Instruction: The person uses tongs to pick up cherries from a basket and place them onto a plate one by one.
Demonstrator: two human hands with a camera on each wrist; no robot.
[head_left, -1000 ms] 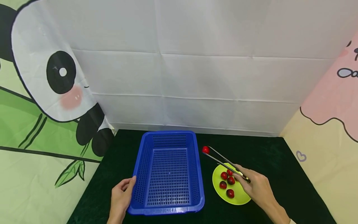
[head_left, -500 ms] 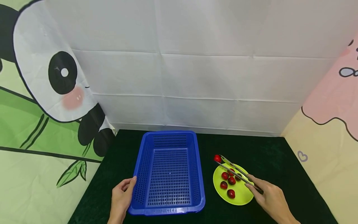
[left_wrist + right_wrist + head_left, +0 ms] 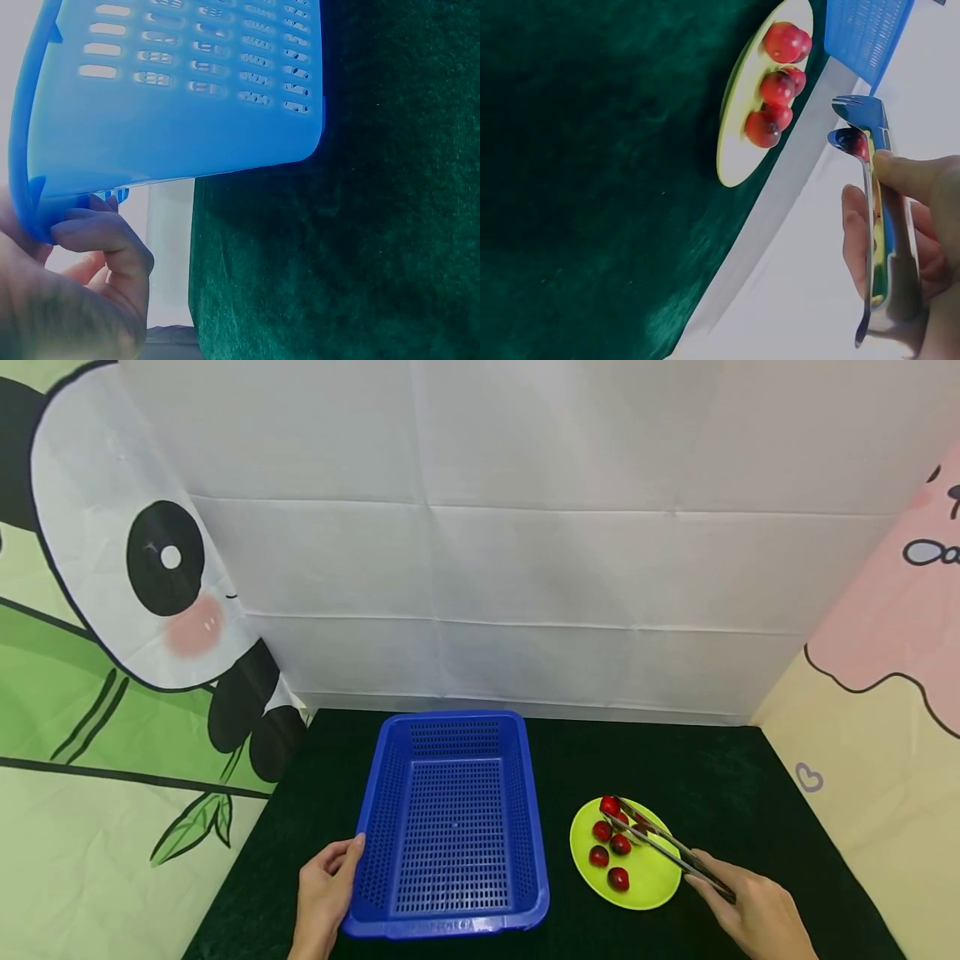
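My left hand (image 3: 327,885) grips the left rim of a blue plastic basket (image 3: 536,860); in the left wrist view its fingers curl at the basket's rim (image 3: 21,150). My right hand (image 3: 765,914) holds metal serving tongs (image 3: 678,853), one tip spoon-shaped and one forked in the right wrist view. At the tongs' tips, over the far part of a yellow-green plate (image 3: 648,889), is a small round red fruit (image 3: 610,804). Several similar red fruits with dark patches, one of them a fruit near the front (image 3: 618,879), lie on the plate; the tongs partly cover some.
The basket and plate stand side by side on a dark green cloth-covered table (image 3: 697,768). A white sheet (image 3: 525,568) hangs behind the table, with a panda-printed cloth (image 3: 135,610) at left and a pink-and-yellow one (image 3: 885,652) at right.
My right hand has drawn back toward the lower right, bringing the tongs and the red fruit from beside the basket to over the plate. The left hand and basket stay put.
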